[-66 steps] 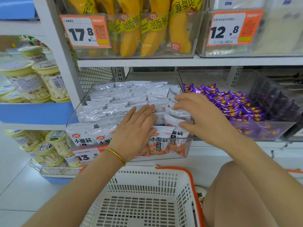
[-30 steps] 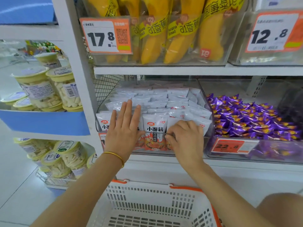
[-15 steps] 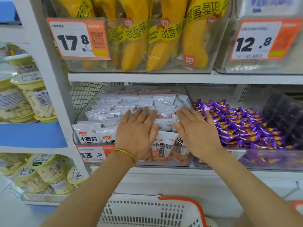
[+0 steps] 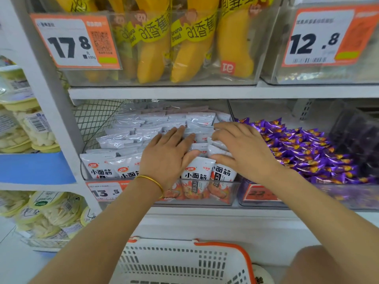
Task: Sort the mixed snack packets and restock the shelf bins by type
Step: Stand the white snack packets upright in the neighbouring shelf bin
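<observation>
Two hands over a restocked bin. The left hand (image 4: 166,157) lies palm down on the white packets (image 4: 127,140), its fingers (image 4: 180,133) straight, close together and grasping nothing. The right hand (image 4: 245,151) rests just beside it on the same packets, fingers (image 4: 223,128) loosely bent, thumb laid against a front packet, nothing clasped. The packets stand in rows in a clear bin (image 4: 235,199) on the middle shelf (image 4: 184,211), with the front row upright against the bin's front wall. A price tag (image 4: 104,191) reading 13.5 sits at the bin's lower left. A gold bangle (image 4: 152,181) circles the left wrist. In the next bin to the right lie purple candies (image 4: 307,148), heaped. On the shelf above, banana bread (image 4: 151,56) stands in yellow wrappers. Jars (image 4: 34,128) with pale lids fill the unit at left. A white basket (image 4: 180,261) with an orange rim sits below the arms.
</observation>
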A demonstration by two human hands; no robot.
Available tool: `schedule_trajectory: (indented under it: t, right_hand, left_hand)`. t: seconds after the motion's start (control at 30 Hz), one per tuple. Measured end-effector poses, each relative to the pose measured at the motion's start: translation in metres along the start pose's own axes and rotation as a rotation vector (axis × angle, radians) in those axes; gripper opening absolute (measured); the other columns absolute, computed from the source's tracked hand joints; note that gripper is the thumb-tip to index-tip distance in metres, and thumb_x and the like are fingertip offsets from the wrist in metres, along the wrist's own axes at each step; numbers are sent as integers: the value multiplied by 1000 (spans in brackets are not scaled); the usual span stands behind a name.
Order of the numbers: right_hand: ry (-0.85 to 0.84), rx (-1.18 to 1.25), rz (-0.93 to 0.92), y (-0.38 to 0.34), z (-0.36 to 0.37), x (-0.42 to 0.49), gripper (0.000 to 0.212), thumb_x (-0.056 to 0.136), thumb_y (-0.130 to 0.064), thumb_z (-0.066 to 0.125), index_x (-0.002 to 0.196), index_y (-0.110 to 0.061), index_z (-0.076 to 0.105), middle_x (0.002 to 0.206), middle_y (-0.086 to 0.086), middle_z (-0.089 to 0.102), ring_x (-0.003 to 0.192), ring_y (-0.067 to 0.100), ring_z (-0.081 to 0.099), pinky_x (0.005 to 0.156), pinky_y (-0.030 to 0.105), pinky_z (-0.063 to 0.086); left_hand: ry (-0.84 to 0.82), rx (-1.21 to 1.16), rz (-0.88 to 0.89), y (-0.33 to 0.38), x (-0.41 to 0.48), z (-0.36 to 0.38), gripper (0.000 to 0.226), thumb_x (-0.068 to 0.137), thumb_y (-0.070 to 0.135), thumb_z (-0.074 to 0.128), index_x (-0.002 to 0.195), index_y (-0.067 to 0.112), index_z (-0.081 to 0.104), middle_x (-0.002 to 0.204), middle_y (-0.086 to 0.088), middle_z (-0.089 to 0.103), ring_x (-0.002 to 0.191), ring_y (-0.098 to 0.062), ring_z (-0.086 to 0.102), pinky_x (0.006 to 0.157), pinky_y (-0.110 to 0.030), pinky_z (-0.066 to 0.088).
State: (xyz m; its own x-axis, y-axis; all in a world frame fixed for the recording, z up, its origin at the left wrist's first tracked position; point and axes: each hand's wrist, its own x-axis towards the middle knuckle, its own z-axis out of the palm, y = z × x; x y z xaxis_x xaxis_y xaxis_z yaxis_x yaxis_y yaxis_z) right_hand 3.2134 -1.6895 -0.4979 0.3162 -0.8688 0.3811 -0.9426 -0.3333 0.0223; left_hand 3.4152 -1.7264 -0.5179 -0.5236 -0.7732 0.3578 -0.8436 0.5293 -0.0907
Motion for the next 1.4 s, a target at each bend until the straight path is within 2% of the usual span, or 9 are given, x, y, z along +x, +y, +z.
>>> schedule_trajectory:
  t: [0.07,0.23,0.43,0.67,0.8,0.93,1.1,1.27,1.4]
  right_hand:
    - [38,-25,-3,1,-1,-6,38,72,-46,61,93,-16,69,126,8,59,119,33,54,92,52,43]
    - [-197,-32,-70,2,-2,-9,48,80,-44,68,119,-17,64,154,-4,26,145,21,10,115,43,14]
    - [-142,177,-209,22,-7,5,26,74,-20,80,89,-1,72,148,8,40,140,32,27,110,47,29]
    - [-262,393,-215,36,-33,23,22,75,-13,78,95,-4,74,146,2,40,138,19,24,103,15,16]
    - [-415,215,-187,28,-24,21,37,83,-36,70,106,-8,70,151,-3,33,144,15,11,111,22,11]
    - [-492,-49,-188,15,-14,13,51,87,-58,52,117,-18,66,155,-8,22,146,14,-3,118,37,2]
    - [-352,189,-124,15,-22,10,36,85,-48,62,87,-13,71,151,-5,34,146,16,8,114,42,18]
    - [-410,11,-114,6,-12,13,44,90,-50,53,114,-16,67,154,-7,28,146,16,6,116,35,12]
    - [-325,140,-31,9,-28,5,41,85,-48,62,114,-19,64,153,-4,30,145,15,12,116,37,17]
  left_hand:
    - [52,7,29,0,-1,-1,74,97,56,2,130,18,56,136,-11,53,125,-30,51,102,-49,41]
    - [156,74,336,3,-10,5,62,95,57,21,138,19,44,140,-8,50,128,-28,48,106,-50,36]
    - [218,82,388,-15,-7,13,52,94,41,35,142,22,31,138,-5,52,125,-23,52,103,-45,42]
    - [202,-3,400,-30,-2,14,44,95,30,35,133,11,42,133,-9,56,120,-26,56,102,-42,35]
    - [203,-57,424,-25,0,16,38,99,33,29,131,16,42,135,-7,55,120,-26,55,101,-46,42]
    - [253,-118,455,-14,0,21,25,90,18,49,115,18,49,136,-8,53,119,-28,56,96,-47,48]
    - [217,-203,427,-8,3,8,15,90,23,45,105,23,48,129,-11,58,103,-32,60,90,-43,47]
    - [144,58,414,-11,2,13,28,91,32,39,101,16,59,124,-8,60,105,-28,59,95,-42,45]
    - [132,-17,323,-7,-3,4,36,93,47,34,107,17,49,128,-9,57,115,-26,55,102,-42,39]
